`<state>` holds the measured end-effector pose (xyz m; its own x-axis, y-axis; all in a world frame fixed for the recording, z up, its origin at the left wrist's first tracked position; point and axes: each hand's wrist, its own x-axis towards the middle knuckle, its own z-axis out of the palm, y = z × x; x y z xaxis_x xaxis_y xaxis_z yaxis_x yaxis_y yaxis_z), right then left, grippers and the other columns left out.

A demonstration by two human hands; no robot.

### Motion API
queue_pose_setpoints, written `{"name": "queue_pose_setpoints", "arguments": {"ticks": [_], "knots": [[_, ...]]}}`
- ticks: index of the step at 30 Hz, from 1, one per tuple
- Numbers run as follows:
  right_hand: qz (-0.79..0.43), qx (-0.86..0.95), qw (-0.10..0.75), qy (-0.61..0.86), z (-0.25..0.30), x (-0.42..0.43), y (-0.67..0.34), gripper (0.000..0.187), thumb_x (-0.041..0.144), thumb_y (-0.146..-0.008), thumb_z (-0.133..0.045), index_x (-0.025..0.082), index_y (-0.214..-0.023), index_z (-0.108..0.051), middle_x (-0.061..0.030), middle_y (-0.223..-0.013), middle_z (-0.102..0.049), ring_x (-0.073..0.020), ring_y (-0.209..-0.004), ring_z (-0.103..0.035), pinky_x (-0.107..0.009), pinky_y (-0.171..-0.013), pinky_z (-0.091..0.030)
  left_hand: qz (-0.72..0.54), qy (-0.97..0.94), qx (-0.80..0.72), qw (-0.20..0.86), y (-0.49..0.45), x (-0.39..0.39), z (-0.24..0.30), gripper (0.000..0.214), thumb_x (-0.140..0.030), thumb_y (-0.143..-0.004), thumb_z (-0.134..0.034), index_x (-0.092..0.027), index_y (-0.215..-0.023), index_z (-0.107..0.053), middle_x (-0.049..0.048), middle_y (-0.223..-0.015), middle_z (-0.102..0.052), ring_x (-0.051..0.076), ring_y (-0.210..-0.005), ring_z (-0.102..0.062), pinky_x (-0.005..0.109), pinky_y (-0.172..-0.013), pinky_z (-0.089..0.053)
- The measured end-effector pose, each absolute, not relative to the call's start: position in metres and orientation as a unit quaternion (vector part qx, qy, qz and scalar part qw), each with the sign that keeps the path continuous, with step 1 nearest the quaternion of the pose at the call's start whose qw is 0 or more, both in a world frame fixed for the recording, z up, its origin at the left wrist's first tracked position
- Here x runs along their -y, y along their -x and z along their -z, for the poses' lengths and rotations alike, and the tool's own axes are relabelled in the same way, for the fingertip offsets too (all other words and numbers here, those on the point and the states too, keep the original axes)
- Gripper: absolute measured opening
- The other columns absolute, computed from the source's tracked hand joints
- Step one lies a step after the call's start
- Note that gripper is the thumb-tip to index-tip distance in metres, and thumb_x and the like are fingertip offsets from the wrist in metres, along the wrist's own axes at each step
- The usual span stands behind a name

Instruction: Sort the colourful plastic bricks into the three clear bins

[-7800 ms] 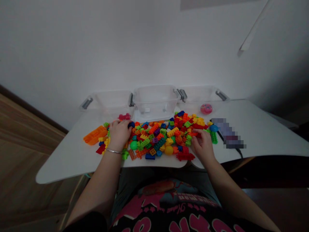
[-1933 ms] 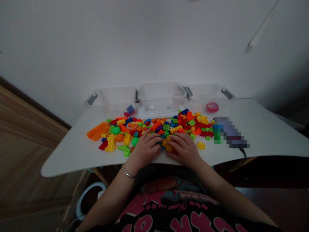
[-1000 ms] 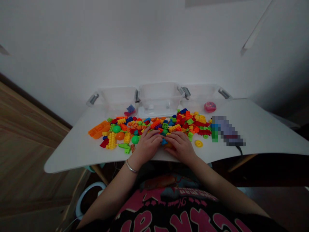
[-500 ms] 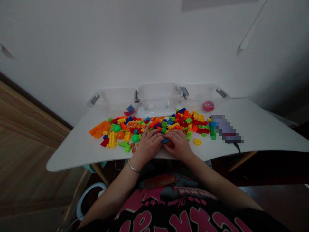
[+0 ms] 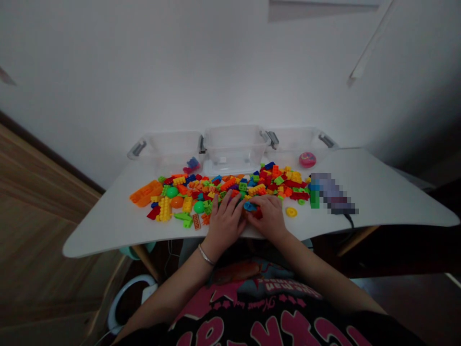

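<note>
A wide scatter of coloured plastic building blocks (image 5: 230,190) covers the middle of a white table (image 5: 108,230). My left hand (image 5: 225,222) lies on the near edge of the pile with its fingers stretched out over the blocks. My right hand (image 5: 269,217) sits beside it, fingers curled at a small blue block (image 5: 249,206) and a red block (image 5: 258,214). The two hands nearly touch. Whether the right hand grips either piece is hidden.
Three clear plastic bins stand at the back: the left one (image 5: 169,151) holds a few blue and pink blocks, the middle one (image 5: 234,148) and the right one (image 5: 298,142). A pink round toy (image 5: 307,159), a yellow wheel (image 5: 291,212) and a blurred patch (image 5: 333,193) lie right.
My left hand's fingers have spread out flatter over the blocks. My right hand has stayed by the blue and red pieces. The view has shifted slightly.
</note>
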<state>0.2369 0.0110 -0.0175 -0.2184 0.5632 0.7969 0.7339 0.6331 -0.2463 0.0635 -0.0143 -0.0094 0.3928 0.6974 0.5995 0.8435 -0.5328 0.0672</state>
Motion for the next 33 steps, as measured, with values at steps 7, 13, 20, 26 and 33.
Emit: {"name": "queue_pose_setpoints", "arguments": {"ticks": [7,13,20,26,33], "knots": [[0.160,0.787,0.426,0.415,0.016,-0.014,-0.250,0.018,0.026,-0.085,-0.062,0.023,-0.103,-0.063,-0.0046,-0.096,-0.074,-0.0217,-0.091,-0.062,-0.037,-0.089,-0.040,0.283,0.836,0.452,0.127,-0.060,0.009,0.004,0.046,-0.038,-0.088,-0.061,-0.022,-0.131,-0.059,0.0102,-0.136,-0.061,0.035,-0.137,-0.044,0.063,-0.119,-0.019],[0.125,0.736,0.425,0.511,0.018,-0.023,-0.259,0.021,0.027,-0.084,-0.062,0.022,-0.104,-0.064,-0.0078,-0.098,-0.072,-0.0261,-0.093,-0.060,-0.040,-0.085,-0.041,0.289,0.839,0.439,0.137,-0.058,0.002,0.004,0.040,-0.035,-0.089,-0.060,-0.023,-0.127,-0.062,0.0093,-0.132,-0.064,0.034,-0.132,-0.048,0.065,-0.119,-0.017],[0.107,0.746,0.414,0.510,0.010,-0.035,-0.264,0.024,0.027,-0.083,-0.062,0.021,-0.106,-0.064,-0.0088,-0.099,-0.071,-0.0276,-0.093,-0.060,-0.041,-0.085,-0.042,0.288,0.839,0.443,0.132,-0.057,0.003,0.006,0.043,-0.036,-0.090,-0.060,-0.022,-0.131,-0.059,0.0088,-0.134,-0.063,0.034,-0.132,-0.048,0.066,-0.119,-0.014],[0.100,0.751,0.422,0.498,0.015,-0.033,-0.255,0.021,0.032,-0.085,-0.061,0.022,-0.103,-0.065,-0.0077,-0.096,-0.070,-0.0267,-0.092,-0.060,-0.041,-0.086,-0.041,0.280,0.844,0.433,0.146,-0.057,0.004,0.007,0.053,-0.042,-0.088,-0.062,-0.023,-0.137,-0.055,0.0093,-0.138,-0.060,0.034,-0.134,-0.046,0.064,-0.121,-0.008],[0.044,0.690,0.509,0.512,0.011,-0.037,-0.256,0.024,0.032,-0.081,-0.062,0.022,-0.102,-0.063,-0.0078,-0.093,-0.069,-0.0262,-0.085,-0.061,-0.042,-0.082,-0.045,0.278,0.846,0.431,0.146,-0.058,0.003,0.003,0.057,-0.042,-0.086,-0.064,-0.021,-0.138,-0.053,0.0090,-0.138,-0.060,0.036,-0.134,-0.046,0.063,-0.121,-0.012]]}}
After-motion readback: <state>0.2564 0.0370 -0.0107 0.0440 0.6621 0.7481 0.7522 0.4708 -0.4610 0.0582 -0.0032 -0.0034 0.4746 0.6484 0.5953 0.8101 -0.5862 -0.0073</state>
